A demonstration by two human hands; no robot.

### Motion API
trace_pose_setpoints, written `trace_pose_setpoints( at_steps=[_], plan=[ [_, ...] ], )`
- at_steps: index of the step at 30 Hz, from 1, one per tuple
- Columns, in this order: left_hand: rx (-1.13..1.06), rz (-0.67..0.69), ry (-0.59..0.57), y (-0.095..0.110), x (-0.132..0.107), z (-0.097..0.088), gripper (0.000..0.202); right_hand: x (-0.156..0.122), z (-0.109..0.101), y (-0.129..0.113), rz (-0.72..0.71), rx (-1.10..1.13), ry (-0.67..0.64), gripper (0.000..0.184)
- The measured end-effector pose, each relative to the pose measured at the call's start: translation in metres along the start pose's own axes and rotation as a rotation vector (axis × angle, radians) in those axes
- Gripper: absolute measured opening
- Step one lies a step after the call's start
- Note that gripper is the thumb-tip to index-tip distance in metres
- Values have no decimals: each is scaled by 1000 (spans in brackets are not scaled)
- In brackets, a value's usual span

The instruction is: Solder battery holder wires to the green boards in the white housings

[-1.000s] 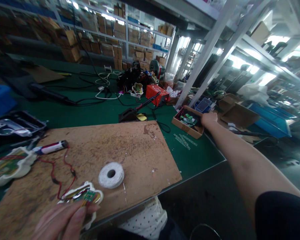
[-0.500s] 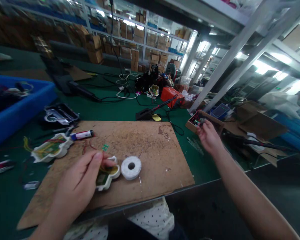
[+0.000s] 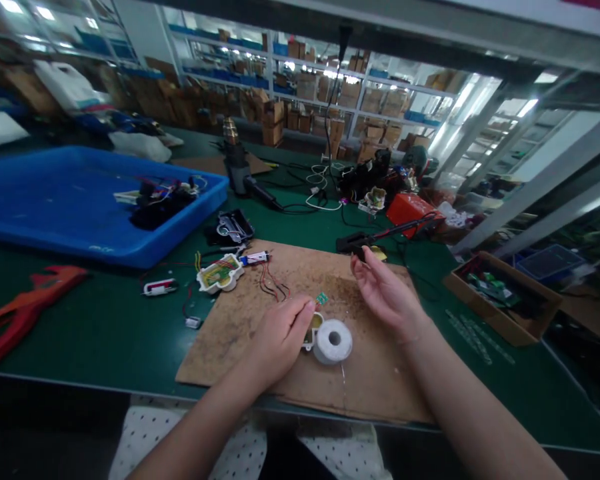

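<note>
My left hand [image 3: 279, 337] rests on the brown work board [image 3: 380, 380], its fingers closed on a small white casing [image 3: 311, 329] with a circuit board inside. A white solder spool [image 3: 333, 341] lies touching that casing on its right. My right hand [image 3: 386, 293] hovers above the board just behind the spool, fingers curled toward the thumb; what they pinch is too small to make out. A tiny green circuit board [image 3: 322, 298] lies on the board between my hands.
Another white casing with coloured wires [image 3: 220, 273] and a small cylinder cell [image 3: 255, 258] lie at the board's far left corner. A blue tray [image 3: 80, 220] stands at left, with a red plastic piece [image 3: 25, 307] in front. A soldering iron [image 3: 375, 238] sits behind, a cardboard parts box [image 3: 500, 320] at right.
My right hand has come back from the cardboard box to above the work board. My left hand has kept hold of the white casing. The camera has swung left.
</note>
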State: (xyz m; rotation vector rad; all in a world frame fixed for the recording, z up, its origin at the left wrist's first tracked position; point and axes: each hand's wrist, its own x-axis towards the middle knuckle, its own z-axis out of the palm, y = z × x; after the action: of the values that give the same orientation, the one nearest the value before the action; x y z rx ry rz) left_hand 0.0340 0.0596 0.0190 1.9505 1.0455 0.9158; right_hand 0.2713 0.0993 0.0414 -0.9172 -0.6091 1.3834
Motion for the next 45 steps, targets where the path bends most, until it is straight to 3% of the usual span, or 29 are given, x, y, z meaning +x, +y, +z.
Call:
trace_pose_setpoints(
  at_steps=[4, 11, 19, 21, 25, 29, 45],
  plan=[
    [-48, -5, -5, -6, 1, -1, 39, 3, 7, 15, 44, -62, -61, 29],
    [-105, -56, 40, -8, 0, -4, 30, -6, -9, 29, 81, -250, -127, 42],
    [-151, -46, 51, -6, 0, -7, 28, -8, -16, 37, 11, -527, -232, 50],
    [-144, -35, 46, -6, 1, -8, 27, -10, -14, 36, -54, -667, -246, 46],
    [-116, -37, 74, -6, -1, -7, 22, -15, -7, 31, -350, -1032, -338, 34],
    [-127, -86, 141, -7, -2, -5, 20, -18, -3, 26, -515, -1112, -421, 30],
    [-139, -96, 196, -7, -5, -5, 19, -20, -6, 31, -579, -1182, -476, 34]
  ],
)
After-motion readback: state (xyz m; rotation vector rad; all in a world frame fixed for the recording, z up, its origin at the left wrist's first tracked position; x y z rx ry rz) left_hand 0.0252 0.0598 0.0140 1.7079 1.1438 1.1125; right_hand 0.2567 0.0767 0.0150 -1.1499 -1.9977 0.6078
